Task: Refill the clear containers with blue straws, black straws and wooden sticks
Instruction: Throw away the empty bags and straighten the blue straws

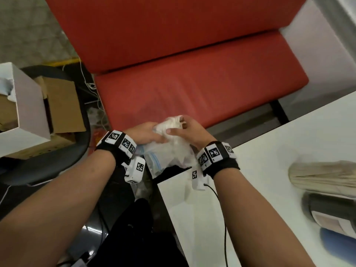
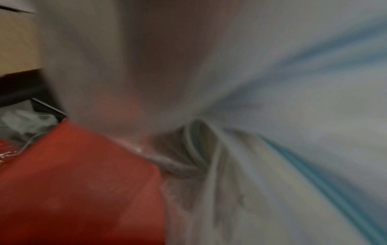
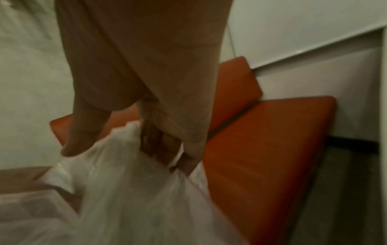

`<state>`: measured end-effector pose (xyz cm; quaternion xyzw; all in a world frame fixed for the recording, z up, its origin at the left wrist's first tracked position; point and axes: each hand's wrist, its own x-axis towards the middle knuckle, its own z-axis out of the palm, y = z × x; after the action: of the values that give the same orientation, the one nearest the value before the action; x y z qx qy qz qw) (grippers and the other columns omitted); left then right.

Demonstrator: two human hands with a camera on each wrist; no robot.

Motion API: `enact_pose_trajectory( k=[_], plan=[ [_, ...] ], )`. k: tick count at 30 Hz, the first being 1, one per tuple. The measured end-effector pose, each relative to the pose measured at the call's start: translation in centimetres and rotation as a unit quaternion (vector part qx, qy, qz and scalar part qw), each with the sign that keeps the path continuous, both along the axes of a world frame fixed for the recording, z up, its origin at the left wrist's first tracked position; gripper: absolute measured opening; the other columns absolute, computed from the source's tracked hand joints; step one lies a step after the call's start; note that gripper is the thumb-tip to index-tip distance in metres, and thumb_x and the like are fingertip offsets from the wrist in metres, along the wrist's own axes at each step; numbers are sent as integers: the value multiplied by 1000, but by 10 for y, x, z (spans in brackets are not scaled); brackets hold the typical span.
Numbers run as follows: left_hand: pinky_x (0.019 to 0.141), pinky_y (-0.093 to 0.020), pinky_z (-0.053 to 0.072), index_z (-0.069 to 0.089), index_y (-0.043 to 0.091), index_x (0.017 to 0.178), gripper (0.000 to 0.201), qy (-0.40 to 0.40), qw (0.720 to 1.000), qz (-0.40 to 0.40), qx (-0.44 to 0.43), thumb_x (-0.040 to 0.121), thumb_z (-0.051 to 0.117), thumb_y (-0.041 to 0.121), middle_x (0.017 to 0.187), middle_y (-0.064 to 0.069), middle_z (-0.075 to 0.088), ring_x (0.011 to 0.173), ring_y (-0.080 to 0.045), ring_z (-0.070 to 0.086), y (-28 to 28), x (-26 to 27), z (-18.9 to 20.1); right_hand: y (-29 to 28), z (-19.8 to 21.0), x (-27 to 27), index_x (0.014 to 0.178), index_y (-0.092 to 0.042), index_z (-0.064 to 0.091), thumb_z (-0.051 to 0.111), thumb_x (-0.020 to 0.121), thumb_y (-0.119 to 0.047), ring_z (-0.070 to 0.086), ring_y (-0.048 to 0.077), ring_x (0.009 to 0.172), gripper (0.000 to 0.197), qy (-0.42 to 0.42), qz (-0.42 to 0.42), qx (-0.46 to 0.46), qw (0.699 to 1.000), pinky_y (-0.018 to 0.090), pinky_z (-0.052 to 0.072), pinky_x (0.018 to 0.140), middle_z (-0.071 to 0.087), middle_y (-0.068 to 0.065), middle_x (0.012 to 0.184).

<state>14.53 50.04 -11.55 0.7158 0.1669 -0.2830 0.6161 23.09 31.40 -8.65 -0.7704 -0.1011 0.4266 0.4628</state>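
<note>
Both hands hold one crumpled bunch of clear plastic bags (image 1: 174, 123) in front of the table's corner, over the edge of a red bench. My left hand (image 1: 148, 132) grips its left side and my right hand (image 1: 185, 130) pinches its top right. A bag with a blue zip strip (image 1: 155, 160) hangs below the wrists. In the right wrist view, curled fingers (image 3: 188, 149) clutch white plastic (image 3: 130, 190). The left wrist view is blurred plastic with a blue stripe (image 2: 314, 179). At the table's right edge lie wooden sticks (image 1: 323, 178), black straws (image 1: 331, 207) and blue straws (image 1: 337, 241), all blurred.
The white table (image 1: 269, 160) fills the lower right. The red bench (image 1: 192, 78) stands straight ahead. At the left a black chair (image 1: 57, 166) carries a cardboard box (image 1: 63, 105) and a white box (image 1: 27, 112). Dark clutter and cables lie below my arms.
</note>
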Motion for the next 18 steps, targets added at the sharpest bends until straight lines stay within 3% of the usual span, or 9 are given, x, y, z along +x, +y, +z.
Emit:
enact_pose_trajectory(
  k=[1, 3, 4, 5, 8, 9, 13, 15, 18],
  plan=[
    [81, -34, 54, 67, 15, 105, 30, -7, 1000, 11, 3, 78, 80, 15, 98, -6, 74, 87, -17, 68, 7, 3, -8, 5, -1, 9, 131, -21, 44, 90, 76, -33, 60, 25, 117, 73, -25, 23, -14, 999, 39, 56, 88, 58, 9, 124],
    [70, -17, 51, 66, 22, 98, 27, -17, 1000, 10, 0, 77, 80, 11, 87, 6, 73, 79, -7, 66, 16, 7, -21, 16, -6, 28, 151, -41, 16, 93, 61, -50, 22, 42, 148, 118, -69, 137, -114, 981, 58, 36, 113, 21, 22, 158],
    [68, -11, 49, 66, 23, 97, 30, -21, 1000, 9, -11, 77, 80, 7, 87, 9, 71, 78, -2, 66, 18, 9, -26, 23, -9, 37, 153, -48, 11, 92, 57, -56, 5, 45, 152, 127, -81, 205, -170, 961, 65, 23, 119, 4, 21, 165],
    [67, -8, 48, 67, 24, 98, 32, -25, 999, 15, -22, 76, 79, 3, 87, 10, 72, 77, 2, 66, 21, 12, -31, 31, -11, 44, 155, -45, 14, 92, 58, -57, 3, 45, 153, 125, -75, 253, -205, 943, 65, 18, 121, 3, 21, 166],
    [72, -14, 53, 69, 19, 106, 38, -30, 990, 109, -86, 77, 73, -5, 92, 6, 74, 83, -5, 69, 26, 21, -48, 53, -27, 59, 144, -7, 46, 88, 78, -15, 49, 43, 135, 78, 66, 270, -75, 958, 60, 39, 114, 51, 28, 143],
    [73, -19, 55, 67, 15, 111, 39, -35, 979, 161, -121, 79, 70, -7, 97, 2, 74, 87, -10, 70, 27, 24, -55, 58, -35, 59, 140, 1, 50, 82, 82, 0, 55, 43, 130, 66, 113, 252, -23, 961, 58, 43, 112, 57, 31, 137],
    [75, -25, 54, 53, 21, 111, 46, -68, 941, 310, -117, 78, 71, -6, 107, -1, 62, 92, -13, 62, 31, 39, -90, 65, -77, 59, 139, -7, 53, 80, 83, -5, 66, 37, 118, 62, 214, 112, -10, 970, 44, 57, 96, 66, 23, 130],
    [82, -27, 51, 48, 19, 113, 50, -69, 951, 292, -78, 77, 74, -4, 108, -1, 57, 97, -14, 56, 27, 40, -114, 62, -105, 61, 136, -6, 56, 75, 85, -1, 66, 32, 116, 55, 177, 111, -44, 977, 36, 57, 94, 67, 18, 128],
    [92, -33, 49, 45, 15, 130, 55, 33, 977, 193, -82, 84, 74, 17, 120, -2, 60, 114, -22, 58, 19, 29, -150, 57, -144, 65, 124, -9, 65, 73, 83, 4, 65, 15, 106, 43, 126, 177, -90, 972, 25, 54, 91, 72, 2, 114]
  ],
)
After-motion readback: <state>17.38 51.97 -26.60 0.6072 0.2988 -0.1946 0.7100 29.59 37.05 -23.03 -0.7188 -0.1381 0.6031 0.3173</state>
